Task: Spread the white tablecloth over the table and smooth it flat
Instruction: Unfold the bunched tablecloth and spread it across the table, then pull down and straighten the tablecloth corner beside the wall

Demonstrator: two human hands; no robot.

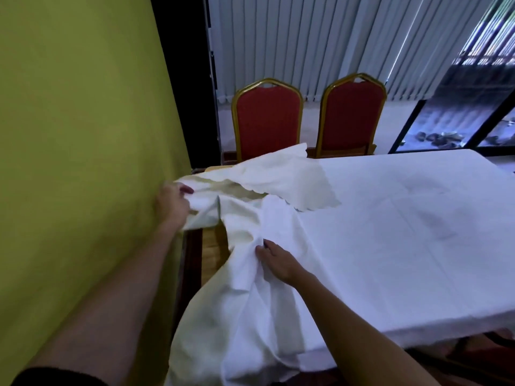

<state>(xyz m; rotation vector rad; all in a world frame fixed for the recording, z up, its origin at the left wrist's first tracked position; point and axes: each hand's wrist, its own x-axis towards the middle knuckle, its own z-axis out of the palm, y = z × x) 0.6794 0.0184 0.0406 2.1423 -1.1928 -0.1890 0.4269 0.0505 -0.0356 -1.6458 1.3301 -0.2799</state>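
Observation:
The white tablecloth (390, 227) lies flat over most of the table, but its left end is bunched and folded back on itself. A strip of the bare wooden table (211, 246) shows at the left end. My left hand (171, 206) grips a gathered fold of the cloth at the table's far left corner. My right hand (276, 260) rests on the rumpled cloth near the front left, its fingers pinching a ridge of fabric. A big loose fold hangs off the near left corner.
A yellow-green wall (78, 135) runs close along the left end of the table. Two red chairs with gold frames (267, 121) (351, 115) stand behind the far edge. Vertical blinds (306, 45) and a glass door fill the back.

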